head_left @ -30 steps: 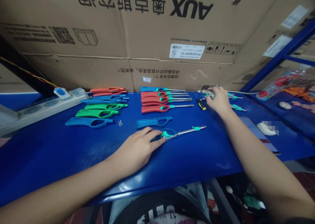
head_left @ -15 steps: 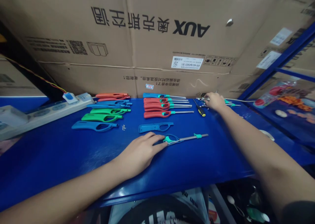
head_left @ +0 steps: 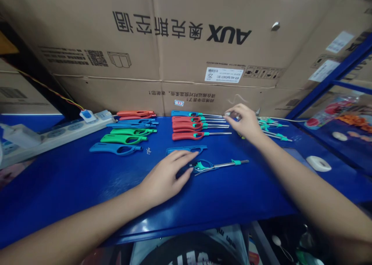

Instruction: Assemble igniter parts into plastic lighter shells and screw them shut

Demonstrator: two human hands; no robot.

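My left hand (head_left: 167, 174) rests over the blue tabletop, thumb and fingers apart. Just past its fingertips lies an open lighter assembly (head_left: 222, 165) with a metal tube, turquoise parts and a wire. A blue lighter shell half (head_left: 187, 148) sits behind those fingers, partly covered. My right hand (head_left: 244, 119) is raised near the tips of the finished-looking lighters, its thumb and fingers pinched on a small, shiny piece too small to name. Below that hand, a screwdriver (head_left: 241, 136) is mostly hidden.
Red lighters (head_left: 186, 135) and a blue one (head_left: 183, 113) lie in a row. Orange, blue and green shells (head_left: 119, 139) are at left, by small metal pins (head_left: 148, 151) and a power strip (head_left: 72, 127). Tube assemblies (head_left: 276, 135) and a white object (head_left: 319, 163) lie right. Cardboard (head_left: 180, 63) stands behind.
My right hand has lifted from the parts at the back right and moved left and toward me with a small piece. My left thumb and fingers have come off the lighter assembly.
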